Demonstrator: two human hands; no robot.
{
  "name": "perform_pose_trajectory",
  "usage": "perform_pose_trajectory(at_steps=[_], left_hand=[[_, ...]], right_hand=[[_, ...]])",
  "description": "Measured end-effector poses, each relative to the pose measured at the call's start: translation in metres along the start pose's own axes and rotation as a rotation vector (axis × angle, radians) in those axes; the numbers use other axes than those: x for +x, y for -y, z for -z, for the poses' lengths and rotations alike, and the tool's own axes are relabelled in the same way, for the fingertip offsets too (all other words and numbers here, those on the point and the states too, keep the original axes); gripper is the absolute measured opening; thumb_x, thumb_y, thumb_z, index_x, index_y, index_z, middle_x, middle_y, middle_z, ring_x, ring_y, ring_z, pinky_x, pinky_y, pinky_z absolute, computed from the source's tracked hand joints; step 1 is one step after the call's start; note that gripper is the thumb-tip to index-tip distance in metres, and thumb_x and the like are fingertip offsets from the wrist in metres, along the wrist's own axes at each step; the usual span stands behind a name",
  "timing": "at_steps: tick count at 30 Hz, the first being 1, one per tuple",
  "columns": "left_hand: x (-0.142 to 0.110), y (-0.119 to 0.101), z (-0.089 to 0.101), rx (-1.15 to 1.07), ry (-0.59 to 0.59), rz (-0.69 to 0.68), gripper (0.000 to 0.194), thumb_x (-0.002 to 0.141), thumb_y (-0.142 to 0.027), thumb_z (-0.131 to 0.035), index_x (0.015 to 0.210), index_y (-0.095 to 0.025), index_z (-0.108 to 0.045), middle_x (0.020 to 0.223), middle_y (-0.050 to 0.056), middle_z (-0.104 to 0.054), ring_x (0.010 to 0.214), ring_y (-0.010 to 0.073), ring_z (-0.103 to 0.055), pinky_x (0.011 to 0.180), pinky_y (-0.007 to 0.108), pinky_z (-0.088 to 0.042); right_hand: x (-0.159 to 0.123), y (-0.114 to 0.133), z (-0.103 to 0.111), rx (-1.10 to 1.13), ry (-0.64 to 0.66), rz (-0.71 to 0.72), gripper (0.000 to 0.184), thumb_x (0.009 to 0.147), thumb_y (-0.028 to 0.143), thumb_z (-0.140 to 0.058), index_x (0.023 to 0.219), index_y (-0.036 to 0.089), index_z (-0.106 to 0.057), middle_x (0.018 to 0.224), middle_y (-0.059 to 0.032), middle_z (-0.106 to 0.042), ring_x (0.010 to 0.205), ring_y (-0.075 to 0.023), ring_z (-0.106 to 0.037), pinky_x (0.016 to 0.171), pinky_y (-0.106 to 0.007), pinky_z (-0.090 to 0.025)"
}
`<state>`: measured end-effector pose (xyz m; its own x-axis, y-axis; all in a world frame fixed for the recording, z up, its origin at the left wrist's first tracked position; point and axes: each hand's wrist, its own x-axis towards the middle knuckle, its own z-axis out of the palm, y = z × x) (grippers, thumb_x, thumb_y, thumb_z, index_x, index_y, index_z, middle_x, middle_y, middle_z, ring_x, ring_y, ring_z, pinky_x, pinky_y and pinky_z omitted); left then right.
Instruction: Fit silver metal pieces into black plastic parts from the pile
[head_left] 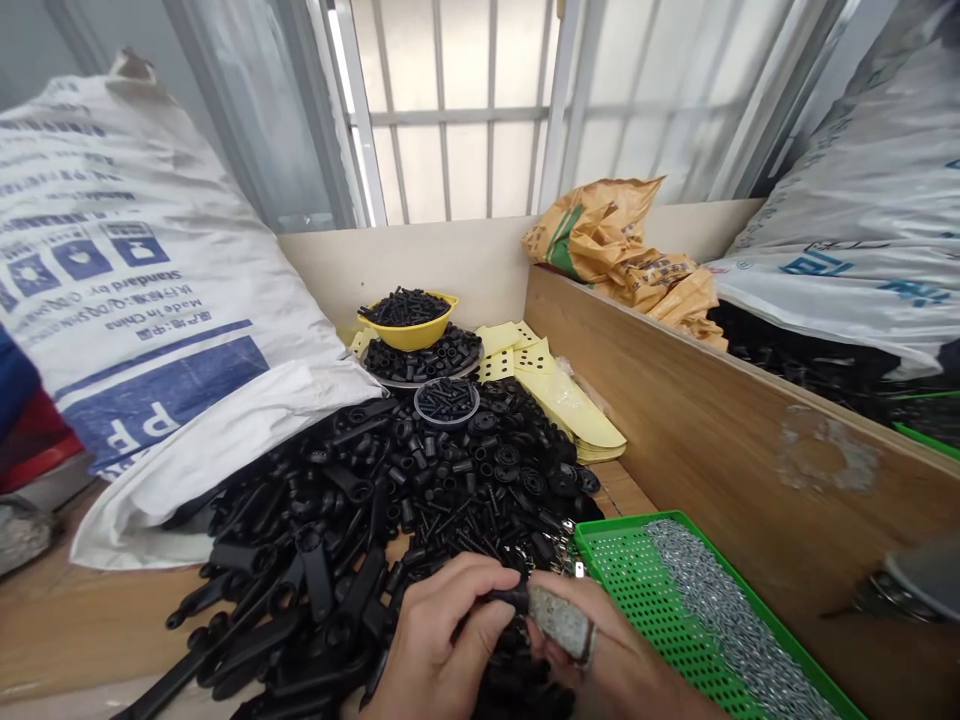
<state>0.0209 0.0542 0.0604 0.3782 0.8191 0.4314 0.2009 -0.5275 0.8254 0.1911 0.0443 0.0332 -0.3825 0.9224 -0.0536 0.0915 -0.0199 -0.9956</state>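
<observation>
Both hands meet low in the head view, in front of the heap of black parts. My left hand [442, 645] pinches a short black plastic part [516, 597] between thumb and fingers. From the other side, my right hand [611, 635] closes on the same part; most of its fingers are hidden. A rough grey wrap [561, 625] covers one digit of the right hand. Behind and left of the hands spread loose black plastic pieces [315, 580]: arms, short tubes, round discs and screw-like pins. The held part's far end is covered by the fingers.
A green perforated tray [622, 570] with small silver screws [720, 600] stands right of the hands. Behind the heap are a yellow bowl [412, 335], a small clear cup [448, 420] and yellow cards [562, 400]. A white sack [165, 270] leans left; a wooden partition [675, 410] runs right.
</observation>
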Motion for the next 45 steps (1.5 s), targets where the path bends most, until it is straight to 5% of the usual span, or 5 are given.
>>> perform_pose_trajectory(at_steps=[5, 14, 26, 37, 45], left_hand=[[-0.001, 0.011, -0.011, -0.38, -0.077, 0.404, 0.015, 0.077, -0.028, -0.065, 0.086, -0.019, -0.073, 0.058, 0.0, -0.065, 0.054, 0.013, -0.06, 0.053, 0.019, -0.05], [-0.006, 0.005, -0.016, -0.417, -0.146, 0.485, 0.023, 0.075, -0.035, -0.069, 0.088, -0.017, -0.074, 0.06, 0.001, -0.063, 0.058, 0.0151, -0.06, 0.058, 0.023, -0.052], [-0.037, 0.028, -0.023, 0.06, -0.181, -0.251, 0.022, 0.091, -0.023, -0.05, 0.11, -0.021, -0.061, 0.087, 0.007, -0.068, 0.077, 0.0173, -0.065, 0.068, 0.023, -0.053], [-0.01, 0.037, 0.049, 0.446, 0.107, 0.291, 0.022, 0.077, -0.012, -0.058, 0.09, -0.022, -0.072, 0.085, 0.004, -0.072, 0.083, 0.0226, -0.066, 0.077, 0.03, -0.05], [-0.006, 0.051, 0.056, 0.488, 0.244, 0.395, 0.024, 0.075, -0.011, -0.056, 0.091, -0.021, -0.07, 0.1, 0.006, -0.071, 0.102, 0.0259, -0.06, 0.09, 0.035, -0.043]], right_hand=[[-0.007, 0.013, 0.012, -0.478, -0.032, 0.256, 0.026, 0.092, 0.031, -0.031, 0.074, 0.022, -0.046, 0.068, 0.0009, -0.052, 0.061, -0.0145, -0.046, 0.057, -0.026, -0.032], [-0.011, 0.012, 0.013, -0.693, -0.058, 0.456, 0.022, 0.091, 0.024, -0.031, 0.078, 0.022, -0.048, 0.072, -0.0027, -0.054, 0.063, -0.0164, -0.051, 0.056, -0.026, -0.035], [-0.017, -0.018, -0.005, -0.32, 0.055, 0.133, 0.024, 0.088, 0.032, -0.037, 0.069, 0.021, -0.047, 0.061, 0.0019, -0.051, 0.056, -0.0146, -0.049, 0.055, -0.024, -0.038], [0.044, 0.015, -0.017, -1.028, 0.102, 0.173, 0.026, 0.071, 0.0, -0.041, 0.083, 0.019, -0.055, 0.08, -0.0024, -0.062, 0.069, -0.0176, -0.055, 0.06, -0.027, -0.03], [0.053, 0.015, 0.027, -1.058, -0.04, 0.126, 0.027, 0.077, -0.002, -0.038, 0.085, 0.018, -0.054, 0.079, -0.0014, -0.057, 0.069, -0.0164, -0.052, 0.062, -0.026, -0.035]])
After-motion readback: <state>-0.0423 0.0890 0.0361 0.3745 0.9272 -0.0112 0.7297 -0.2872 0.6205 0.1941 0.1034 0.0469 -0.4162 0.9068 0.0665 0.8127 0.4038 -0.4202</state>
